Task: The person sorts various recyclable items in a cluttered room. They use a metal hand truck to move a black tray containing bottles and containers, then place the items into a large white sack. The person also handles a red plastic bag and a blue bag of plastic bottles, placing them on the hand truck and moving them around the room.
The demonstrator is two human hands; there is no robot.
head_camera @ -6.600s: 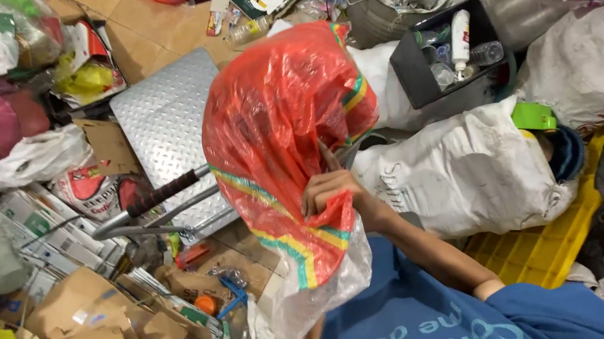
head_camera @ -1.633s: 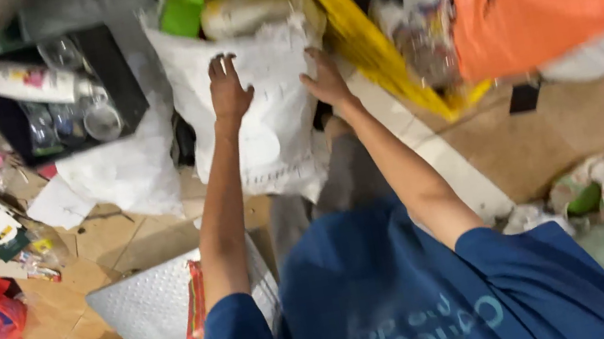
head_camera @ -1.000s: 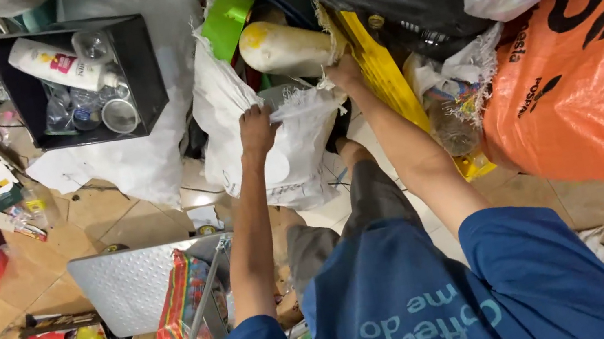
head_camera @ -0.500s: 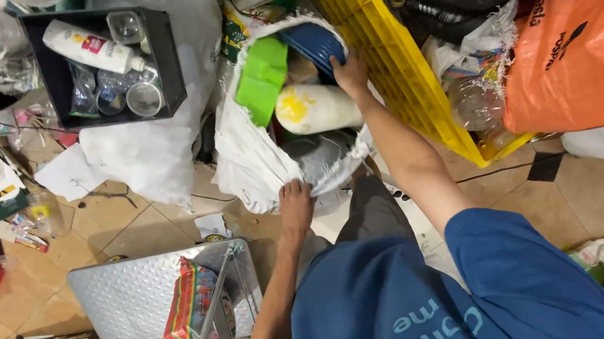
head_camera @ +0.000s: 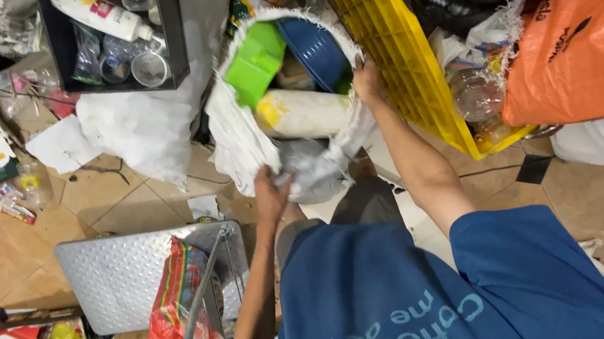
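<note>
The mouth of the white woven sack (head_camera: 234,136), already part-filled with plastic containers, is held wide, pinched by the left hand (head_camera: 270,191) and gripped by the right hand (head_camera: 367,82).

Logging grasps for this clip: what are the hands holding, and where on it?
Both hold the white sack by its open rim: left hand at the near edge, right hand at the far side.

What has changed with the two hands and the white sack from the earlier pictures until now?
The left hand slid down from the upper rim to grip the near edge of the white sack; the right hand kept the far rim. The mouth is now pulled open, showing the green lid and blue bowl. The yellow crate stayed.
</note>
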